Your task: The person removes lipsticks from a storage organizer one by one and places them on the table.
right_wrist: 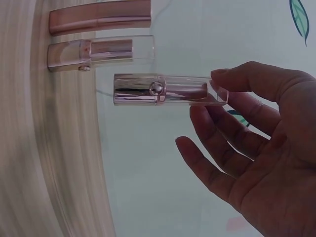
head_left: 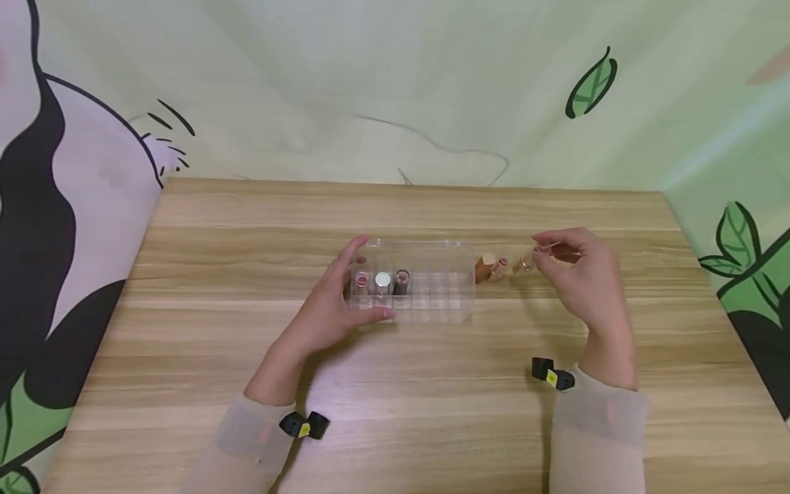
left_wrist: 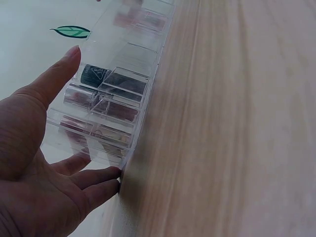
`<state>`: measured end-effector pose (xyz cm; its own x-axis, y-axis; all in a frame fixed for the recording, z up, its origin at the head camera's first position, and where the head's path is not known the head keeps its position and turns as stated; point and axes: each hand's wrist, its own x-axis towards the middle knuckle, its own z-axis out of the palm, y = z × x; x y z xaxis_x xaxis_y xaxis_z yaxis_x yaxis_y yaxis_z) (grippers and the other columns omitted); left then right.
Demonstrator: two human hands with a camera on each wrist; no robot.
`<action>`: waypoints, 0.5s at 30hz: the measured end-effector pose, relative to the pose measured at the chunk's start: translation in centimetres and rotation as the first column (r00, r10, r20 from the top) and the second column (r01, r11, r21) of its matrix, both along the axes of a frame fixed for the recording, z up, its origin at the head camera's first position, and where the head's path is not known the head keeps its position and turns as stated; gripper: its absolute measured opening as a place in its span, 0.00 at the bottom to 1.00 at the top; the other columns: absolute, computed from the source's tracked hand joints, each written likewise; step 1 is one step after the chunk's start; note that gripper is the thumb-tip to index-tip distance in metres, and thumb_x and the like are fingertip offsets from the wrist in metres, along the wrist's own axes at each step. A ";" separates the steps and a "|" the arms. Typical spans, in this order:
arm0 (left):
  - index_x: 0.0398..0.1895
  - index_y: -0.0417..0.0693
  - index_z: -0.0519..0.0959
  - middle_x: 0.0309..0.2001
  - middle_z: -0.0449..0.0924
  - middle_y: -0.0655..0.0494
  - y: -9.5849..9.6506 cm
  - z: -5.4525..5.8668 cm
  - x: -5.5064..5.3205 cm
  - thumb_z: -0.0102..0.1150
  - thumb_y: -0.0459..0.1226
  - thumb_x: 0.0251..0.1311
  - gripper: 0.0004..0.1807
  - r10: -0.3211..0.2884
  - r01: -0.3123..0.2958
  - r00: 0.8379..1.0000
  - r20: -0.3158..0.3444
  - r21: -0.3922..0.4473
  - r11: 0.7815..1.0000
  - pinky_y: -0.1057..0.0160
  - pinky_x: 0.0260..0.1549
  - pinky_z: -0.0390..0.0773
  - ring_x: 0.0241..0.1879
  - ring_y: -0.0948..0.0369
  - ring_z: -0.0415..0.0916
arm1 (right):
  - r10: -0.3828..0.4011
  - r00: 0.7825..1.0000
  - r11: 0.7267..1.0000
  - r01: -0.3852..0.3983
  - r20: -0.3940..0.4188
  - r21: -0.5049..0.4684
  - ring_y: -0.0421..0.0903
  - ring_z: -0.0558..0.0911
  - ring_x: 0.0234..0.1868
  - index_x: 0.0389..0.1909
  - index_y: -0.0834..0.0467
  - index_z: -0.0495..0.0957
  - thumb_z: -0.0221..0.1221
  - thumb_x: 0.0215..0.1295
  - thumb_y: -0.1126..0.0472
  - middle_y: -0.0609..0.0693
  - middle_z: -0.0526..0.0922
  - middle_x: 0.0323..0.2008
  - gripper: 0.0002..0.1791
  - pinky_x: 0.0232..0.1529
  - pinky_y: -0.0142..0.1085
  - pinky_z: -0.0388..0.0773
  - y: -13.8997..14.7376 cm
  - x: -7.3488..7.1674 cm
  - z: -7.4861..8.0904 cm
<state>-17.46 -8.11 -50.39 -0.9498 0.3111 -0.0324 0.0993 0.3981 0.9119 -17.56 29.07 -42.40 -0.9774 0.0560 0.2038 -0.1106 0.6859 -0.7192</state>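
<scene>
My left hand (head_left: 327, 312) grips the left end of a clear compartment organizer (head_left: 435, 313), thumb along the front and fingers round the back corner. Three lipsticks stand in its left compartments: one with a pink top (head_left: 362, 283), one with a silver-white top (head_left: 382, 280) and a dark one (head_left: 402, 282). To the organizer's right, my right hand (head_left: 583, 274) pinches a lipstick (right_wrist: 163, 90) by its clear cap between thumb and fingers. It is upright, its shiny base pointing down and a small ball on its collar. The left wrist view shows the dark tube (left_wrist: 96, 75) through the plastic.
Just right of the organizer stand a rose-brown tube (head_left: 484, 269) and another clear-capped lipstick (head_left: 498, 268), both upright on the wooden table (head_left: 420, 405). A printed cloth backdrop (head_left: 308, 89) rises behind the table and along its sides.
</scene>
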 end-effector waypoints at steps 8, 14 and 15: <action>0.82 0.90 0.49 0.76 0.65 0.48 0.0 0.0 0.0 0.88 0.48 0.49 0.66 -0.001 0.001 1.000 0.001 0.007 1.000 0.39 0.76 0.64 0.75 0.41 0.66 | 0.039 0.997 0.999 -0.041 0.069 0.024 0.52 0.83 0.49 0.53 0.66 0.87 0.67 0.70 0.70 0.61 0.86 0.51 0.13 0.57 0.46 0.80 0.0 -0.6 -0.8; 0.83 0.89 0.49 0.75 0.65 0.48 0.0 0.0 0.0 0.88 0.48 0.49 0.66 -0.002 0.002 1.000 -0.005 -0.003 1.000 0.39 0.76 0.64 0.75 0.41 0.66 | 0.043 0.994 0.998 -0.047 0.105 0.034 0.56 0.84 0.50 0.54 0.67 0.86 0.67 0.71 0.69 0.62 0.86 0.53 0.13 0.56 0.45 0.79 0.1 -0.7 -1.2; 0.83 0.88 0.49 0.75 0.65 0.48 0.0 0.0 0.0 0.88 0.49 0.49 0.66 -0.002 0.002 1.000 -0.006 -0.004 1.000 0.39 0.75 0.64 0.75 0.41 0.66 | 0.043 0.993 0.998 -0.047 0.108 0.032 0.56 0.84 0.51 0.54 0.67 0.86 0.67 0.71 0.69 0.62 0.85 0.53 0.13 0.57 0.47 0.79 0.1 -0.7 -1.2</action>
<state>-17.43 -8.14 -50.35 -0.9493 0.3130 -0.0283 0.1053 0.4017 0.9097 -18.26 29.21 -43.62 -0.9951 0.0061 0.0992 -0.0659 0.7064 -0.7047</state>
